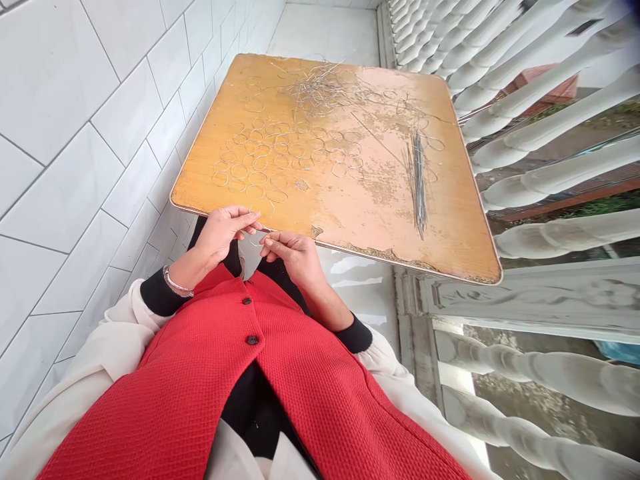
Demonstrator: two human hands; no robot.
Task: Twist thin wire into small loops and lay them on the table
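Between my two hands, a thin curved wire [253,243] hangs in front of the table's near edge. My left hand [224,232] is closed, its thumb and fingers pinching one side of the wire. From the other side, my right hand [291,255] grips the wire between thumb and bent forefinger. Just beyond my hands, several wire rings [260,162] lie spread over the worn wooden table [345,223]. Whether the held wire forms a full ring is hard to see, since fingers cover parts of it.
A tangled heap of wires [320,88] lies at the table's far side. Towards the right is a bundle of straight wires [419,190]. White tiled wall [125,127] runs along the left; a white balustrade [530,193] borders the right. The table's near edge is chipped.
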